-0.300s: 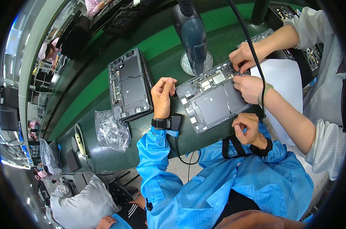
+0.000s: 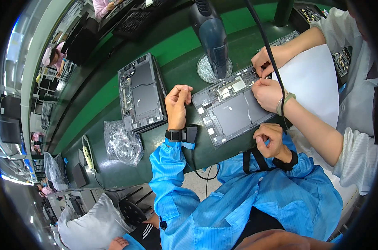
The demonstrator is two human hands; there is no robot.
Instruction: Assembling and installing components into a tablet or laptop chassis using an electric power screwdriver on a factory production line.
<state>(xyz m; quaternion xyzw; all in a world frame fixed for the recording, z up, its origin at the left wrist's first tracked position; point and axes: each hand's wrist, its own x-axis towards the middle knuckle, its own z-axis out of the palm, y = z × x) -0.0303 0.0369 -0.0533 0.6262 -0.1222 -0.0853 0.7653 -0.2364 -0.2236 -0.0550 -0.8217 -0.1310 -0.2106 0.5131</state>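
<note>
Since the earlier frame, the co-worker's near hand (image 2: 269, 95) has slid inward over the laptop (image 2: 230, 116), the white paper sheet (image 2: 312, 79) off the laptop's right end has shifted outward, and the black cable (image 2: 262, 31) has swung leftward. The person's right hand (image 2: 270, 141), loosely curled, is just off the laptop's near edge; the left hand (image 2: 178, 106), also curled, is just beside its left corner. Whether either grips something I cannot tell. The laptop lies opened on the smooth green tabletop (image 2: 212, 155), a flat matte slab. Left of it sit a crinkled clear plastic bag (image 2: 122, 141) and a square-edged laptop stack (image 2: 143, 98), a strip of tabletop leaving room between. The co-worker's other hand (image 2: 276, 58) is at the laptop's far right corner. Past its far edge are a round dish (image 2: 205, 68) of glittering grains and a dark, tapering tool (image 2: 212, 39)
</note>
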